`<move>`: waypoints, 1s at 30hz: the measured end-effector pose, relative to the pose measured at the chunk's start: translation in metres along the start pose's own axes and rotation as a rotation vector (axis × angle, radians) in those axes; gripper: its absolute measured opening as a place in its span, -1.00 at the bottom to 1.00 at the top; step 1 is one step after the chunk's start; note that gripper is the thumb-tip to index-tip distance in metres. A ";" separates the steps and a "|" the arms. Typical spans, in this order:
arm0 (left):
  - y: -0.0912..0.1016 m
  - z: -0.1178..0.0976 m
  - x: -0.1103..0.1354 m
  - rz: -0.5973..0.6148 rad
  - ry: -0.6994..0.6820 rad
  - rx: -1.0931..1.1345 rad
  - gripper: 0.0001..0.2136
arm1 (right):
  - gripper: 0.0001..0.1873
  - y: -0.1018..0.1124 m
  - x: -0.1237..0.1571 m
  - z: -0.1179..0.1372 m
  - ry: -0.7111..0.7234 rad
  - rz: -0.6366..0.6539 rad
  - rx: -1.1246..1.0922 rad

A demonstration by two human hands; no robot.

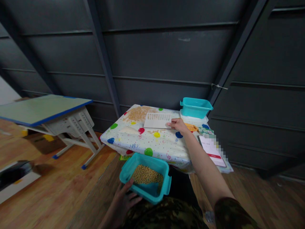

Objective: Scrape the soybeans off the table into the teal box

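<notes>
My right hand (177, 124) pinches the right end of a white plastic board (154, 123) with a row of slots along its far edge. The board is tilted over the table. Close to its left lies a heap of tan grains or beans (136, 114), too small to name surely. Near my lap, a teal plastic bin (164, 167) with side handles holds round yellowish beans (146, 174), probably soybeans. My left hand (126, 194) holds this bin at its near left side, thumb at the rim and fingers along the outside wall.
The table has a white balloon-print cloth (128, 140). At its back right stands another teal bin (195, 108) on a white lid or tray, with an orange cloth-like item (191, 127) in front. A phone or tablet (212, 150) lies right. A desk (47, 108) stands left; a dark wall rises behind.
</notes>
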State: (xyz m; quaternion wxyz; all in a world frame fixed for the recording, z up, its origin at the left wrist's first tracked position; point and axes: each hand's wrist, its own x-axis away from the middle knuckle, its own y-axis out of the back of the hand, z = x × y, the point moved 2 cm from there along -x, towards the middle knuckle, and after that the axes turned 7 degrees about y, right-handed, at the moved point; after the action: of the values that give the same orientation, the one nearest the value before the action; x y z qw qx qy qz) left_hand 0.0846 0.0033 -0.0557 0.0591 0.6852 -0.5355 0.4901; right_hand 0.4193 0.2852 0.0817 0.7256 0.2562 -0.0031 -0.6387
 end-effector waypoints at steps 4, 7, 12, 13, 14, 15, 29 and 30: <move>0.000 -0.001 0.003 0.024 -0.044 -0.083 -0.21 | -0.27 0.001 0.000 -0.004 -0.002 0.037 0.037; 0.002 -0.001 0.000 0.035 -0.030 -0.106 -0.29 | -0.30 0.001 0.000 -0.005 -0.013 0.070 0.033; 0.004 0.000 -0.006 0.030 -0.010 -0.106 -0.36 | -0.38 0.000 0.001 -0.005 -0.034 0.075 -0.004; 0.004 0.000 -0.006 0.019 -0.014 -0.107 -0.37 | -0.38 -0.001 0.001 -0.005 -0.033 0.058 -0.021; 0.003 0.000 -0.005 0.013 -0.021 -0.109 -0.39 | -0.37 -0.001 0.001 -0.005 -0.031 0.040 -0.035; 0.003 0.000 -0.004 0.005 -0.027 -0.110 -0.40 | -0.36 -0.001 0.001 -0.005 -0.031 0.027 -0.040; -0.003 0.000 0.004 -0.012 -0.041 -0.098 -0.30 | -0.29 0.000 0.002 0.003 -0.051 0.011 -0.035; -0.003 0.000 0.004 -0.013 -0.043 -0.100 -0.27 | -0.29 -0.001 0.002 0.003 -0.050 0.011 -0.025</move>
State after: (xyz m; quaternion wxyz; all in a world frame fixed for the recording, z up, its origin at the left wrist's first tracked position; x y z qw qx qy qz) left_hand 0.0871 0.0019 -0.0517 0.0848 0.6953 -0.5559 0.4476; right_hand 0.4180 0.2827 0.0835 0.7320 0.2309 -0.0145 -0.6409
